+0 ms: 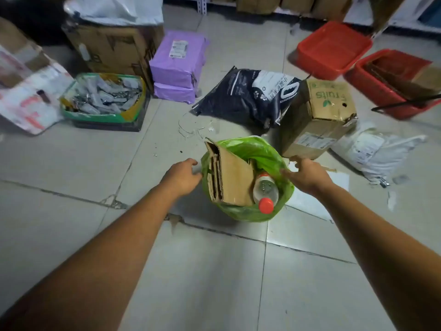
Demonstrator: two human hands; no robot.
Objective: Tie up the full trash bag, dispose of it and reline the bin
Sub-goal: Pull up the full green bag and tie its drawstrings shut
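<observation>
A green trash bag [259,151] lines a bin on the tiled floor, and the bin itself is hidden under it. Folded cardboard [230,179] and a clear bottle with a red cap [265,192] stick out of its open mouth. My left hand [182,174] is at the bag's left rim, fingers curled against the plastic. My right hand [306,174] pinches the bag's right rim. Whether the left hand grips the plastic is unclear.
Right behind the bag stands a "fruits" cardboard box [319,120], with a black printed bag [253,96] beside it. A green tray of packets [105,101], purple parcels [177,65], red baskets [334,48] and a white parcel [374,151] ring the floor.
</observation>
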